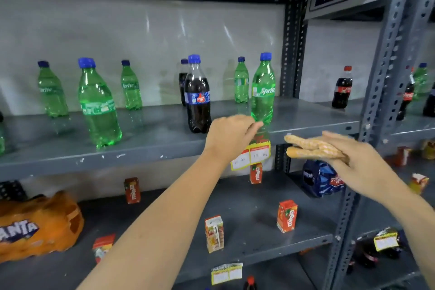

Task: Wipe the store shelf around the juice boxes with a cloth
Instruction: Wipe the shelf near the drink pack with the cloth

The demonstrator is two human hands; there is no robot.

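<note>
My left hand [229, 135] reaches forward on an outstretched bare arm, fingers loosely curled, while my right hand [353, 160] hovers beside it, fingers flat and pinching a folded cloth [310, 148]

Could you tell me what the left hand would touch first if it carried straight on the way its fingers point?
Most likely the base of the green Sprite bottle at the shelf's front edge; the left hand points up-right with its fingertips almost there. Depth is uncertain from this one view.

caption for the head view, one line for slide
Right hand holds folded cloth; left hand reaches a Sprite bottle.
</note>
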